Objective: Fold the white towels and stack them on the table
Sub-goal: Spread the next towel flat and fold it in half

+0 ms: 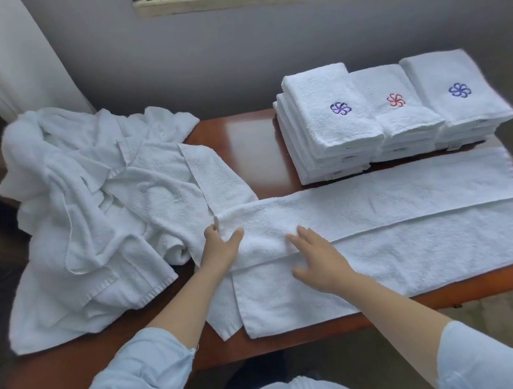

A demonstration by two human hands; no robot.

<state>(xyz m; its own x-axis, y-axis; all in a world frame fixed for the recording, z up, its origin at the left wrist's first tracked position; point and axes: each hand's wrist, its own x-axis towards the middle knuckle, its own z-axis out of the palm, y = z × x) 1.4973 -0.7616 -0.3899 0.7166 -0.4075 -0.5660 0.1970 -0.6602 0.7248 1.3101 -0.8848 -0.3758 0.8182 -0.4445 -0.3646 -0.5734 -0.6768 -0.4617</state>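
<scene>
White towel [390,240], left hand [220,250] fingers [210,231] half-hidden

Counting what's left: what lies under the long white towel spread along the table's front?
The reddish-brown wooden table, plus a strip of another white towel at the left; anything more is covered.

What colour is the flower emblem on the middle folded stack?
The emblem is red; head view.

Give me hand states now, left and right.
Left hand: grips the left end of the half-folded towel.
Right hand: open, fingers flat on the same towel.
</scene>
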